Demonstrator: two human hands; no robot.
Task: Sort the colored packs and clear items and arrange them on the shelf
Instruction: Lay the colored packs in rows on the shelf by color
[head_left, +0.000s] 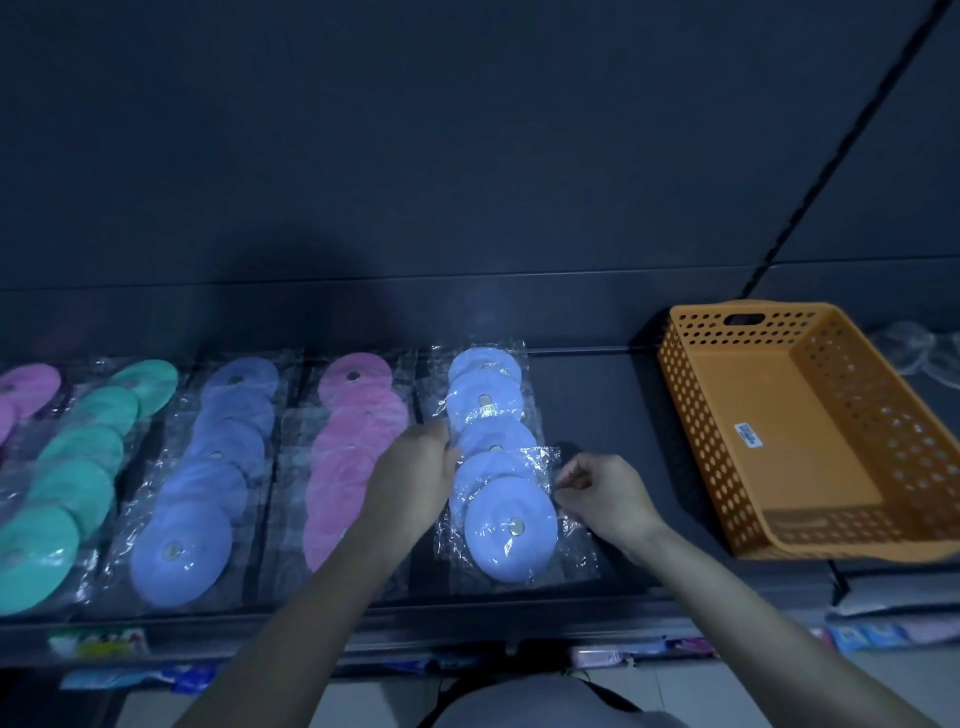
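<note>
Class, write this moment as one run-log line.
left hand: holds clear-wrapped light-blue round pad pack | right hand: pinches its wrapper | orange perforated plastic basket: at right, empty

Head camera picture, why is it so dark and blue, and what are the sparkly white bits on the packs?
Head view: the light is dim and bluish; a big soft shadow lies on the back wall; the sparkles are glare on the clear wrap of the light blue pack held by the left hand and right hand; the orange basket looks slanted from the wide lens.
</note>
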